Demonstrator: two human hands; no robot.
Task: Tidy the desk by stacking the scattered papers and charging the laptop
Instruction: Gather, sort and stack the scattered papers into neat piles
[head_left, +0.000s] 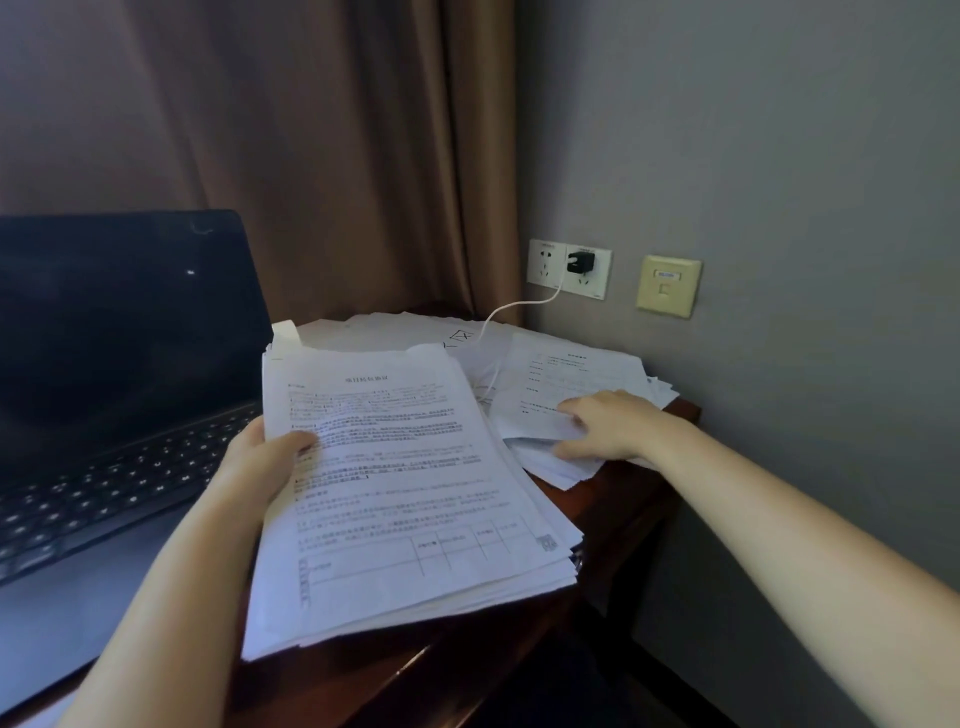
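Progress, as we are judging it from the head view, is sitting near halfway on the paper side. We are holding a thick stack (405, 493) at six o'clock, lifted off the desk (613, 512) and tilting toward us. Our left hand (260, 462) is clamping its left edge, thumb lying on the top sheet and fingers hidden beneath. At three o'clock our right hand (608, 426) is resting on the loose papers (571, 371). Its fingers are seemingly pressing on top while the thumb is tucking under a few sheets, pinching them. More sheets are lying fanned out toward twelve o'clock, so gathering is not yet finishing. The laptop (114, 364) is standing open at nine o'clock with a dark screen. A black charger (580, 261) is sitting in the wall socket (543, 262) at one o'clock. Its white cable (519, 306) is trailing down across the papers and passing behind the stack. We are not able to tell whether it is reaching the laptop, so we are counting charging as unconfirmed. That cable is lying over sheets we are wanting and is likely getting in the way. A beige data plate (669, 286) is sitting at two o'clock, and a brown curtain (311, 156) is hanging at eleven.
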